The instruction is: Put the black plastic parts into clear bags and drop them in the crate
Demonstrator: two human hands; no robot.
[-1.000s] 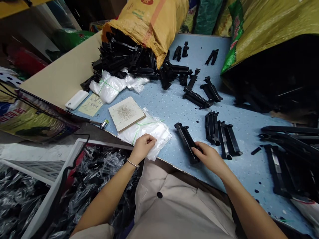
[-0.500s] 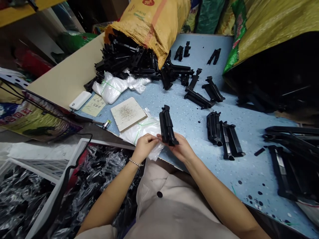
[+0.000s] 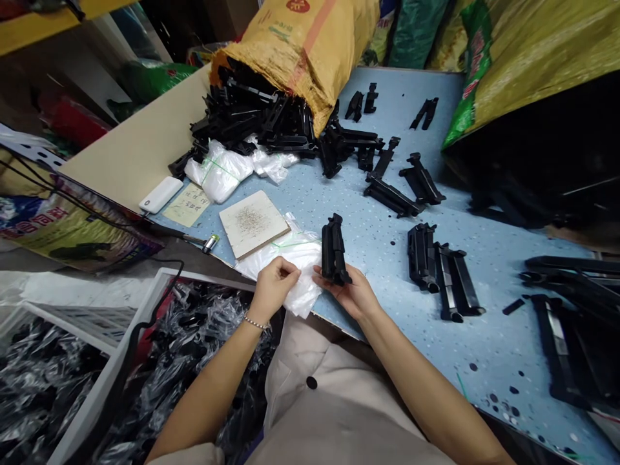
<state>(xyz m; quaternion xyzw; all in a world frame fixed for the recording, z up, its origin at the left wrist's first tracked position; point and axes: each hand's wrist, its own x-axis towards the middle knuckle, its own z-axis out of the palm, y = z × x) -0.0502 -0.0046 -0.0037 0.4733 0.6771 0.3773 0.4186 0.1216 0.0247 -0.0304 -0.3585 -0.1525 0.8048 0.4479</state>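
Note:
My right hand (image 3: 349,294) grips a long black plastic part (image 3: 333,248) by its near end, holding it upright over the blue table's (image 3: 339,200) front edge. My left hand (image 3: 274,287) pinches the top clear plastic bag of a stack of bags (image 3: 285,255) bound with a green band. The two hands are close together, the part's lower end right beside the pinched bag.
More black parts (image 3: 443,268) lie to the right and spill from a yellow sack (image 3: 300,48) at the back. A square board (image 3: 252,223), a white power bank (image 3: 161,194) and bagged bundles (image 3: 223,171) sit left. A bin of bagged parts (image 3: 194,336) stands below the table edge.
My right hand lifted the black part from the table and carried it left to the bag stack. My left hand stayed pinching the top bag.

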